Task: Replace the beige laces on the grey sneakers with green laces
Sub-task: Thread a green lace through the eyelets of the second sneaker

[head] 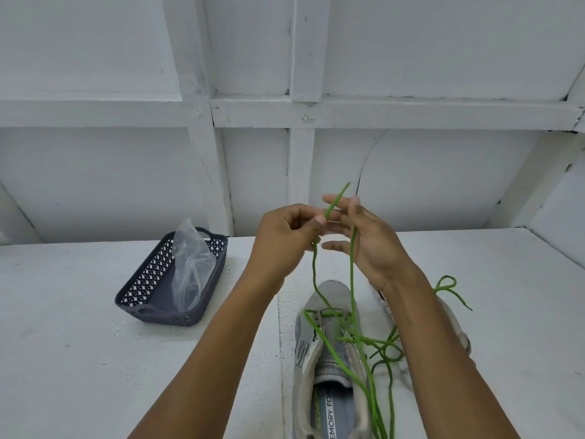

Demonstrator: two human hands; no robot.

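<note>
Dark lattice basket [152,274] is sitting at left on the white table [79,343], well apart from the hands, with a clear plastic bag [191,264] standing in it. The right forearm is hiding most of a second sneaker [456,324].

Grey sneaker [329,359] is lying below the hands, toe pointing away. Green lace [351,280] is running through its front eyelets and rising in two strands.

Left hand [285,239] is pinching the lace near its tip between thumb and fingers. Right hand [370,242] is keeping its fingers straight and spread, with one strand crossing them.

The table's far edge is meeting the white wall behind the hands.

Wht panelled wall [126,58], wht tabletop [63,343].
</note>
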